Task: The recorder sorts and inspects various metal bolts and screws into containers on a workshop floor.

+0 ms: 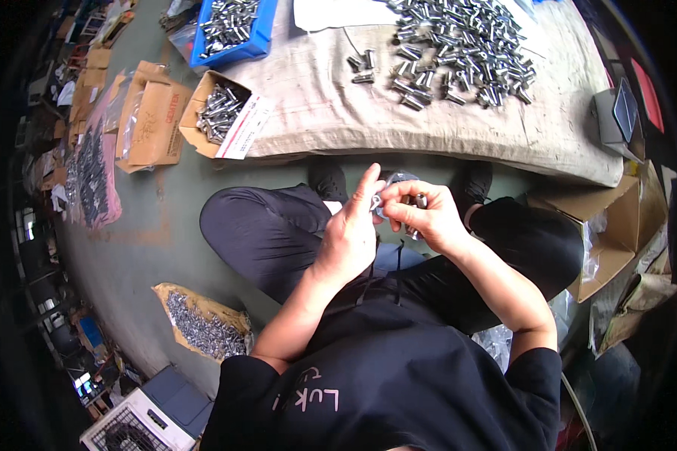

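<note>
My hands meet above my lap, fingertips nearly touching. My left hand point(350, 234) has its index finger pointing up, while its thumb side is closed at a small, shiny ring-shaped metal part point(375, 201). Beside that part, the thumb and forefinger of my right hand point(435, 218) are pinched together. Its curled fingers also hold shiny cylindrical metal pieces point(419, 201), partly covered by the hand. Which fingertips bear the ring part is hard to make out. Clear plastic point(400, 178) shows just behind the hands.
Ahead is a cloth-covered table point(316, 113) with a heap of metal bolt-like pieces point(466, 52). A blue bin point(237, 49) and a cardboard box point(222, 120) hold similar pieces. Small parts lie on yellowish wrapping point(203, 323) at lower left. An open carton point(613, 240) stands right.
</note>
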A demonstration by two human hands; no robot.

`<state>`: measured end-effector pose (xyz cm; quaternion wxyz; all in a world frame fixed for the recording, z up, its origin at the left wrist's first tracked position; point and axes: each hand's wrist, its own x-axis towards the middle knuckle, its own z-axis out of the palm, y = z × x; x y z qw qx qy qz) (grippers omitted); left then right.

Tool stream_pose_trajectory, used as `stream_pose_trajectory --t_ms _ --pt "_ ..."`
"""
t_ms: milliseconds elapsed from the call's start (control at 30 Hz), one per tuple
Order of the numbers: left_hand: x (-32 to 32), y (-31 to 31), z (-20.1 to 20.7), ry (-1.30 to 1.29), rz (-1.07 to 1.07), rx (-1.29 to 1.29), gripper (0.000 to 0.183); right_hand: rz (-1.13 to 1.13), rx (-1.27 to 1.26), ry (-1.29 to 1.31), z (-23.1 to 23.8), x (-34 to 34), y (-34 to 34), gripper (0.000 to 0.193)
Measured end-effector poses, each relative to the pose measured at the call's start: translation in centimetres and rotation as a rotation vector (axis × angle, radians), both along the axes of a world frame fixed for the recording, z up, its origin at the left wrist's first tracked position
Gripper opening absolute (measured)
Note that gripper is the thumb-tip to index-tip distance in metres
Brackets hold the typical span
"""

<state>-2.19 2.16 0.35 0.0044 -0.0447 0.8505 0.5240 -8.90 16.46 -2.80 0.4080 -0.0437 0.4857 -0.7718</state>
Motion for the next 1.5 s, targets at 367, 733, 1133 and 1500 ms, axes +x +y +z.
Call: stream_pose_trajectory --t_ms 367,733,1133,1500 --pt "-0.4 0.7 -0.3 0.114 0.081 0.051 0.062 -0.128 -0.185 -0.174 -0.9 0.1 0.5 0.018" --pt "0.2 -0.3 -0.3 -0.172 0.256 0.663 0.028 -0.094 -0.208 -0.155 -0.1 0.2 0.5 0.021" --pt "-0.2 0.7 -0.2 0.187 0.226 0.397 0.024 -0.099 -0.174 -0.199 0.5 0.0 0.6 0.023" --pt "-0.2 0.6 -0.4 0.138 0.209 0.389 0.023 -0.086 -0.189 -0.242 0.0 0.0 0.8 0.024"
